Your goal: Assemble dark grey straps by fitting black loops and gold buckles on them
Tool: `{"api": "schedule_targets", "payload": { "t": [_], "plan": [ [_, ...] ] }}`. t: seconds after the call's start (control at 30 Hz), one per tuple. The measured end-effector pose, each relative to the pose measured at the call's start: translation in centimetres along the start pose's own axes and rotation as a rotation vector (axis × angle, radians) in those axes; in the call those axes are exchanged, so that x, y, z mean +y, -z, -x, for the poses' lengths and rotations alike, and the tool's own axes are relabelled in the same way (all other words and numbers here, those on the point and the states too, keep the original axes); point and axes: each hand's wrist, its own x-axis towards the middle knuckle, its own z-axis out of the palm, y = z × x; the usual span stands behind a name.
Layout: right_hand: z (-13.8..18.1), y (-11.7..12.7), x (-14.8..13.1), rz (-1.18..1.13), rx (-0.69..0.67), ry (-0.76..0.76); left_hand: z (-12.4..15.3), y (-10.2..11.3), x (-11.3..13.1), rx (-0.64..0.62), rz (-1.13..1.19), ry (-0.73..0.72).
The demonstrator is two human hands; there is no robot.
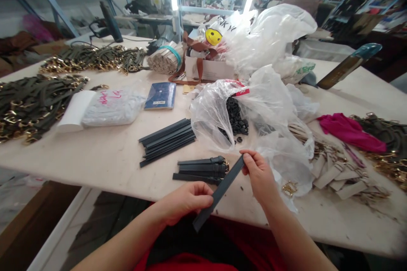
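Note:
A flat dark strap [222, 188] slants between my two hands over the table's front edge. My left hand [192, 200] pinches it toward its lower end, thumb on top. The upper end sits in the closed fingers of my right hand [257, 173]. Just behind the strap lie several dark straps with gold buckles [202, 168], partly hidden by it. A stack of plain dark straps [168, 139] rests farther back. Small black loops [237, 116] spill from a clear plastic bag [211, 114] beyond my right hand.
Gold metal rings [289, 188] lie on plastic at the right, near beige straps [341, 173] and a magenta cloth [351, 131]. Olive straps with gold clasps [32, 106] are heaped at the left. A blue booklet [160, 95] and a wrapped white packet [111, 106] lie mid-table.

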Motion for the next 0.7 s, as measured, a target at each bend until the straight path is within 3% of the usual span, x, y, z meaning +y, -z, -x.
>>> {"api": "schedule_targets", "payload": {
  "t": [0.1, 0.17, 0.23, 0.3, 0.37, 0.4, 0.47, 0.57, 0.7],
  "plan": [
    [0.1, 1.6, 0.4, 0.012, 0.111, 0.037, 1.0, 1.6, 0.3, 0.017, -0.082, -0.037],
    [1.0, 2.6, 0.5, 0.008, 0.088, 0.042, 1.6, 3.1, 0.8, 0.119, -0.104, -0.108],
    [2.5, 3.3, 0.2, 0.010, -0.084, 0.003, 2.0, 4.5, 1.6, 0.253, -0.019, -0.215],
    [4.0, 3.7, -0.3, 0.066, -0.415, -0.079, 2.1, 5.5, 2.5, 0.355, 0.172, -0.306],
    [4.6, 3.8, -0.8, 0.181, -0.697, -0.122, 2.0, 5.4, 3.4, 0.398, 0.309, -0.359],
    [4.4, 3.8, -1.0, 0.242, -0.746, -0.102, 1.8, 5.0, 3.8, 0.396, 0.333, -0.372],
    [2.6, 3.7, -1.1, 0.378, -0.621, 0.034, 1.4, 3.7, 4.2, 0.360, 0.319, -0.374],
    [-2.1, 3.1, -0.5, 0.685, -0.231, 0.291, 0.4, 1.6, 3.8, 0.290, 0.283, -0.316],
    [-7.6, 1.3, 1.3, 0.837, -0.123, 0.354, -0.6, -0.3, 2.5, 0.227, 0.325, -0.187]
  ]
}}
